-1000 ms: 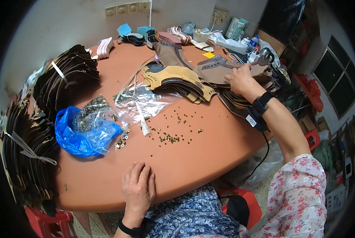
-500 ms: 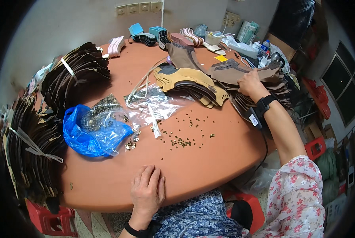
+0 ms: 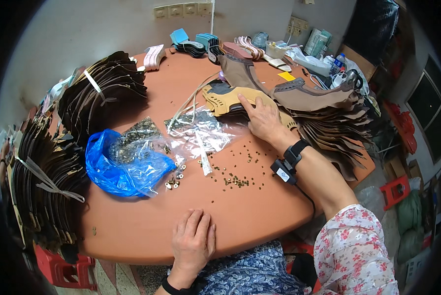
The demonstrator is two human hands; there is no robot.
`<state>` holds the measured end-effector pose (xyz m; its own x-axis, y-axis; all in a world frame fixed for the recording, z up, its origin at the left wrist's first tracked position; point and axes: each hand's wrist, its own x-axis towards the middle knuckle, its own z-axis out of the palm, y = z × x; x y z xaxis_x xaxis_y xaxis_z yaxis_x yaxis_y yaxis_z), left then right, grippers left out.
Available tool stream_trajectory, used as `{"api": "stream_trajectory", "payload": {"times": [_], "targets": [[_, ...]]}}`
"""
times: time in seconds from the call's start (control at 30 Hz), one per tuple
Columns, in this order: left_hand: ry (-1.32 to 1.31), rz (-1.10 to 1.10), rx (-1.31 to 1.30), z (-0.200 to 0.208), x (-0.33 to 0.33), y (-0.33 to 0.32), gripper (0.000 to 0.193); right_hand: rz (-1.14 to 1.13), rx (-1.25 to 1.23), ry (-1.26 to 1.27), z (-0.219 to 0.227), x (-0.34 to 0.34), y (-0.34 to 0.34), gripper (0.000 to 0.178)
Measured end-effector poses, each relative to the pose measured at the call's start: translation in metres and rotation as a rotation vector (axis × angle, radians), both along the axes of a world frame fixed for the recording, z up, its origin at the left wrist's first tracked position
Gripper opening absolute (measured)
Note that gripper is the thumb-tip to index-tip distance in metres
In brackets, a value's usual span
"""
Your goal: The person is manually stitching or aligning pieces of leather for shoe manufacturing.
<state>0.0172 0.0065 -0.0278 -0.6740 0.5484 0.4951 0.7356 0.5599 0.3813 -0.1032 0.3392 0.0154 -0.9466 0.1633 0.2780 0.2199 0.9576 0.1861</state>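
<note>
At the table's near edge my left hand [image 3: 194,239] lies flat on the orange-brown tabletop [image 3: 146,223], fingers stretched out and nothing in them. My right hand [image 3: 267,119] reaches across to a small stack of tan leather shoe-upper pieces [image 3: 233,98]. Its fingers are extended onto the top piece, pointing away from me; the thumb's position is hard to make out. Just right of this hand is a fanned pile of brown leather pieces [image 3: 324,105]. Small brass-coloured eyelets [image 3: 237,182] lie scattered between my hands.
A blue plastic bag [image 3: 102,167] and clear bags of metal bits [image 3: 139,130] lie left of the eyelets. Tied stacks of dark leather pieces [image 3: 102,93] stand along the left side. Bundled straps [image 3: 154,56], a bottle [image 3: 337,64] and a yellow note [image 3: 286,76] sit farther back.
My right hand has moved left and nearer, from the brown leather pile onto the tan pieces. My left hand still rests on the table. The whole view has shifted slightly.
</note>
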Motion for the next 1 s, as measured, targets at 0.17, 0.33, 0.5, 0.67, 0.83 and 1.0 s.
{"api": "stream_trajectory", "payload": {"times": [0.17, 0.33, 0.5, 0.67, 0.83, 1.0], "targets": [[-0.002, -0.003, 0.006, 0.000, -0.001, 0.001, 0.028, 0.024, 0.106, 0.045, -0.011, -0.007, 0.008, 0.069], [-0.015, -0.002, 0.010, 0.000, 0.000, 0.001, 0.029, 0.048, 0.009, 0.197, 0.017, -0.007, 0.026, 0.053], [-0.024, 0.005, 0.007, 0.002, 0.001, 0.001, 0.029, 0.103, -0.145, 0.282, 0.037, -0.005, 0.021, 0.046], [-0.014, -0.001, -0.001, 0.003, 0.000, 0.001, 0.028, 0.250, -0.105, 0.188, 0.016, -0.002, 0.002, 0.042], [-0.011, -0.001, -0.008, 0.001, 0.000, 0.000, 0.028, 0.297, -0.184, 0.243, 0.019, -0.003, 0.006, 0.040], [-0.012, -0.003, 0.005, 0.001, 0.001, 0.000, 0.028, 0.357, -0.215, 0.295, 0.017, -0.006, 0.011, 0.031]]}}
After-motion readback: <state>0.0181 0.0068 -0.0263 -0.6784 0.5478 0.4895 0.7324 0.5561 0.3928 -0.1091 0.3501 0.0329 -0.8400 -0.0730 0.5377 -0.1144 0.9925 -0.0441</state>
